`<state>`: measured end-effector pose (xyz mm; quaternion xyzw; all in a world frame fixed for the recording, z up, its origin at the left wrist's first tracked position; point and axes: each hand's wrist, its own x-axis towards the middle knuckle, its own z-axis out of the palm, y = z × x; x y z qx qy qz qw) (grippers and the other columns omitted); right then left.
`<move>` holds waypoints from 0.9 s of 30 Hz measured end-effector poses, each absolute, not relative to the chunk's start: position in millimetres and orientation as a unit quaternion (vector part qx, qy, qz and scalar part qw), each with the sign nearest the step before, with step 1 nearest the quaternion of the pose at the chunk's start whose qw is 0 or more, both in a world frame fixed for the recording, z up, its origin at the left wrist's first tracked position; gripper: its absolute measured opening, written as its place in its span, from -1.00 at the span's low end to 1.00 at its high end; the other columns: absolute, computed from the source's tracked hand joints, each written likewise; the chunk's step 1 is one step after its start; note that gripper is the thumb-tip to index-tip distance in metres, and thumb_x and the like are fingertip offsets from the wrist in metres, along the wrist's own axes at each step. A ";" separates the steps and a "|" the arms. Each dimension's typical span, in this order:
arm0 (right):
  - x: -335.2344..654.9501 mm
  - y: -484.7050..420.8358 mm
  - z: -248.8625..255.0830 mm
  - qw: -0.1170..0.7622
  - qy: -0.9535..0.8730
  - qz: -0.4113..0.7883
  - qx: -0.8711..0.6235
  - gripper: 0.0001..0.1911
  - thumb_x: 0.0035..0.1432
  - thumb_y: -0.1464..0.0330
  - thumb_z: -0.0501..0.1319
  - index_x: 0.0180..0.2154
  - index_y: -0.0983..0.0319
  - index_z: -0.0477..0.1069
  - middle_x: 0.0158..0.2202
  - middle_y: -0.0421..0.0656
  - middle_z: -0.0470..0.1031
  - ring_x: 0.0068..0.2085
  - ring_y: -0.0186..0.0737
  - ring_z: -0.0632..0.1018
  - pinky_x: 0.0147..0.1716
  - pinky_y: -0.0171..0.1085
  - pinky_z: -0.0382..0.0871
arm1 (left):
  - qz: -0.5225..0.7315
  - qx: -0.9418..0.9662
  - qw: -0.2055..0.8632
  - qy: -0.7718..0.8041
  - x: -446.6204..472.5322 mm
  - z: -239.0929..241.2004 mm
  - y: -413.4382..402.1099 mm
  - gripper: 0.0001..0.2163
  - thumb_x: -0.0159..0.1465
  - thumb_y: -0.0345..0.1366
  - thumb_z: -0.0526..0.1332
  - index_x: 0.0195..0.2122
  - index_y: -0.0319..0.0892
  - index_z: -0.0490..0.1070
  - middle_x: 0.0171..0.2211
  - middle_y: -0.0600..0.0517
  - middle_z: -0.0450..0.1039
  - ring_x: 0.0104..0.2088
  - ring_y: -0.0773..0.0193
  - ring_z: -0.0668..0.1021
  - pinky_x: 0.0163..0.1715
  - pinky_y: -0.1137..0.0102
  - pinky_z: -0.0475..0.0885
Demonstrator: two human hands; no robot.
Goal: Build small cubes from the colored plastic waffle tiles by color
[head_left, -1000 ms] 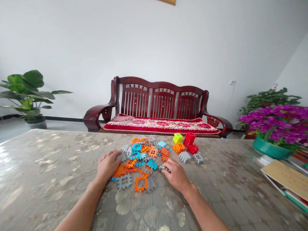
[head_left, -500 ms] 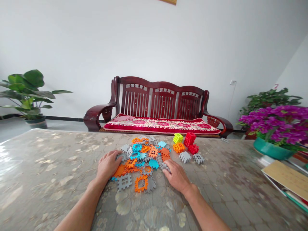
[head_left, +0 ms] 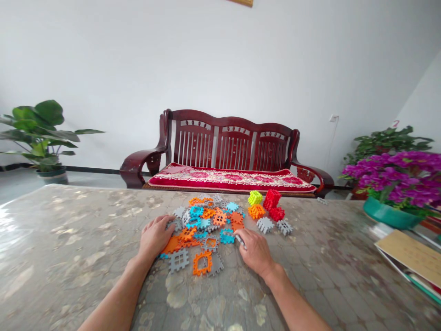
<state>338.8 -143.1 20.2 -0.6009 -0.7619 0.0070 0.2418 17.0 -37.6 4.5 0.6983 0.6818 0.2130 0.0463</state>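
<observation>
A loose pile of flat plastic interlocking tiles in orange, blue and grey lies between my hands on the table. My left hand (head_left: pixel 155 236) rests at the pile's left edge, fingers stretched forward beside a grey tile (head_left: pixel 177 224). At the right edge, my right hand (head_left: pixel 255 249) pinches a grey interlocking tile (head_left: pixel 240 241) between thumb and fingers; most of it is hidden. Just left of that hand lies a blue frame tile (head_left: pixel 227 236). Nearer me are an orange frame tile (head_left: pixel 202 263) and a grey window tile (head_left: pixel 178 260).
Behind my right hand stand a yellow-green cube (head_left: pixel 255 197), an orange cube (head_left: pixel 256 211) and joined red cubes (head_left: pixel 272 199). Two grey pieces (head_left: pixel 265 225) lie near them. A flower pot (head_left: pixel 391 212) and papers (head_left: pixel 409 255) occupy the table's right side. A wooden bench (head_left: pixel 234 138) stands beyond.
My right hand has drawn slightly right, away from the pile, with the grey tile in its fingers. A blue frame tile now shows where a solid blue one was. My left hand stays put.
</observation>
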 end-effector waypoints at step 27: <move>359.2 -125.8 0.7 0.548 -0.542 0.182 -0.611 -0.71 0.06 0.17 0.15 -0.34 0.23 0.51 -0.42 -0.13 0.56 -0.39 -0.18 0.51 -0.36 -0.27 0.36 | 0.207 0.701 0.050 0.681 17.4 6.3 -38.8 -0.62 0.28 -0.15 0.01 0.03 0.01 0.49 0.16 -0.01 0.42 0.12 0.03 0.45 0.14 0.12 0.27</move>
